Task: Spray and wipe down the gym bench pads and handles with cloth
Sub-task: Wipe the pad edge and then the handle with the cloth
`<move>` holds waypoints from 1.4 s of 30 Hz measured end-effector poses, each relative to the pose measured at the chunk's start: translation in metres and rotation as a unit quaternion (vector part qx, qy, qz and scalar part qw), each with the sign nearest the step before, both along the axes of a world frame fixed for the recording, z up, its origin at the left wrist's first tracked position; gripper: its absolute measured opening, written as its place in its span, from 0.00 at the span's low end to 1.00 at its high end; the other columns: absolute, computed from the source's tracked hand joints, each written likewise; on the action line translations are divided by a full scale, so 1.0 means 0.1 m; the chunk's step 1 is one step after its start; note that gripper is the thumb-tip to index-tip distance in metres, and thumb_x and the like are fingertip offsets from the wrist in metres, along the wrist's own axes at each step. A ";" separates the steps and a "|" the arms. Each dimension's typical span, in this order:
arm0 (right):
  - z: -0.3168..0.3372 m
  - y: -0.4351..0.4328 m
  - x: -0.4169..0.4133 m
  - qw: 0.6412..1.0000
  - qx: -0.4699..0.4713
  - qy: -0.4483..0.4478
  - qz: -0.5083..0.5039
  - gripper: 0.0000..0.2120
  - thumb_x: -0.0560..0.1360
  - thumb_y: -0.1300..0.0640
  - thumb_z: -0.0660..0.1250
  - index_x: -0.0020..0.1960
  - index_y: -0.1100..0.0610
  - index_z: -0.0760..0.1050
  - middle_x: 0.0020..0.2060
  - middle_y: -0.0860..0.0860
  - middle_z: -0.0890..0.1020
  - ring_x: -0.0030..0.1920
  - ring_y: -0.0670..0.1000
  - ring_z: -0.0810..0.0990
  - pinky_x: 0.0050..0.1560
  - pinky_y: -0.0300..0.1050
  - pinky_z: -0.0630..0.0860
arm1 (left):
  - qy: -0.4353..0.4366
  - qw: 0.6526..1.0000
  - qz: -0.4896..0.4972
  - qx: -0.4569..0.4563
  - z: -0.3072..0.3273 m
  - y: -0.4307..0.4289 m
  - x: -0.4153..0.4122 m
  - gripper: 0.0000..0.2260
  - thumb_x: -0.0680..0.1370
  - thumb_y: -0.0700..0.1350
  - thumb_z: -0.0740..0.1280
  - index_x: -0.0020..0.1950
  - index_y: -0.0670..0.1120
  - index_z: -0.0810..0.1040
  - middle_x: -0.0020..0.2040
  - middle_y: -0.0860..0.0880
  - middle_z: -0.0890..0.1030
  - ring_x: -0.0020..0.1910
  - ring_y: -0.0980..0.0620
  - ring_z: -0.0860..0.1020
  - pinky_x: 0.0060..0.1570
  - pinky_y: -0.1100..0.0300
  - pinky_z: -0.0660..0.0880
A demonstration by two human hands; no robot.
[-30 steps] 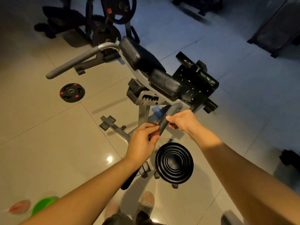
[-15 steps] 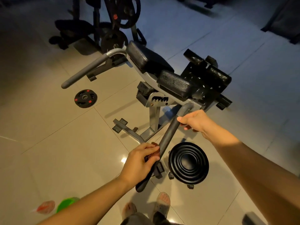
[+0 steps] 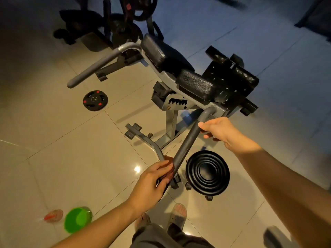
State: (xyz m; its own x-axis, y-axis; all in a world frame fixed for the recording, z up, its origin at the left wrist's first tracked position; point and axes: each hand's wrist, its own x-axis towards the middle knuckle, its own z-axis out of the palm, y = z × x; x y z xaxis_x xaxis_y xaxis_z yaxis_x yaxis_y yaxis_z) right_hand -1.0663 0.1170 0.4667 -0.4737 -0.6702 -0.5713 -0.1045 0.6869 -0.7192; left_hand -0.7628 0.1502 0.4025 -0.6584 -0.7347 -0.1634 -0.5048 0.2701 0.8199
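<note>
The left hand (image 3: pixel 154 178) was clenched round a reddish cloth (image 3: pixel 169 164), wrapping it about the low end of the near handle (image 3: pixel 188 140). The right hand (image 3: pixel 220 131) grasped the same handle near its upper bend, thumb on top and fingers curled beneath. The bench (image 3: pixel 177 104) stood on a glossy tiled floor (image 3: pixel 71 140), its two black pads (image 3: pixel 166 52) beyond the hands and the far handle (image 3: pixel 96 68) well apart to the left.

The likeliest slip was at the bar's end: the cloth sat close to the tip, so a further downward stroke could have pulled it off and dropped it. A hard tug with both hands might also have made the bench skid or rock on the shiny tiles. A ribbed black disc (image 3: pixel 207 172) lay just beside the person's feet (image 3: pixel 177 215), and a weight plate (image 3: pixel 95 100) lay further left; either could have caught a foot on a step round to the other side. A blurred green object (image 3: pixel 78 219) and a red one (image 3: pixel 53 215) lay on the floor at lower left; what they were could not be told.

No brand, label or writing was legible. The plate showed only small red patches.
</note>
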 end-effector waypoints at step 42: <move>-0.06 -0.03 0.03 0.999 -0.028 0.010 0.020 0.10 0.79 0.52 0.71 0.46 0.59 0.85 0.39 0.54 0.86 0.37 0.47 0.82 0.49 0.44 0.81 | 0.058 0.993 0.069 0.075 0.44 -0.57 -0.75 0.19 0.76 0.36 0.74 0.54 0.62 0.86 0.48 0.60 0.85 0.52 0.58 0.82 0.57 0.67 0.75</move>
